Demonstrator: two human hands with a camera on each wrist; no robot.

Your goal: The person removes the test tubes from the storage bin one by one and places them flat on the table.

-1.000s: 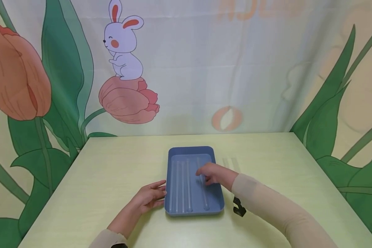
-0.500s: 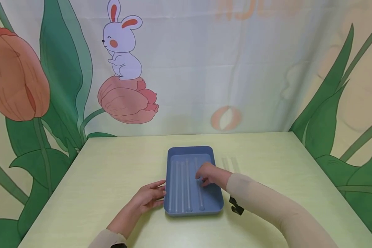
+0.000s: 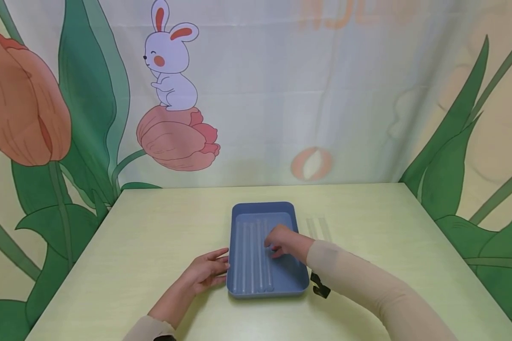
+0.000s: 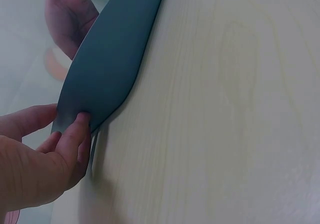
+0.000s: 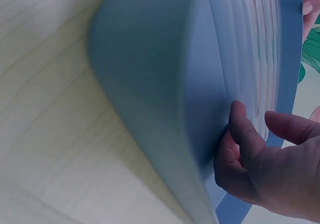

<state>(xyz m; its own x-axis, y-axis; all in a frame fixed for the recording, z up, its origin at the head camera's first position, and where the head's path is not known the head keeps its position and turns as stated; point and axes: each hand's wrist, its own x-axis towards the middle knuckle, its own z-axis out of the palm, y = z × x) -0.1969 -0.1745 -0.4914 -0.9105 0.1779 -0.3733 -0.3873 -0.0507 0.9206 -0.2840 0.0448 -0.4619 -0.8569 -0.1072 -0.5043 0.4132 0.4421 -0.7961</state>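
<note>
A blue rectangular tray [image 3: 296,284] lies on the table, with several long clear tubes [image 3: 251,260] side by side along its left half. My right hand [image 3: 280,240] reaches over the tray's right wall and pinches the rightmost clear tube [image 3: 269,279], which lies close beside the others. In the right wrist view, the thumb and a finger of that hand [image 5: 275,164] stand on either side of the tube's end; the contact is partly hidden. My left hand [image 3: 206,270] touches the tray's left wall with extended fingers. Its fingertips rest against the outer wall [image 4: 107,59] in the left wrist view.
Two more clear tubes [image 3: 317,227] lie on the table just right of the tray, partly covered by the right forearm. Behind the pale wooden table [image 3: 170,218] hangs a curtain [image 3: 256,94] printed with a rabbit and tulips.
My right hand has slid the tube leftward across the tray floor, from a slanted position to lying nearly parallel beside the other tubes. The left hand has stayed against the tray.
</note>
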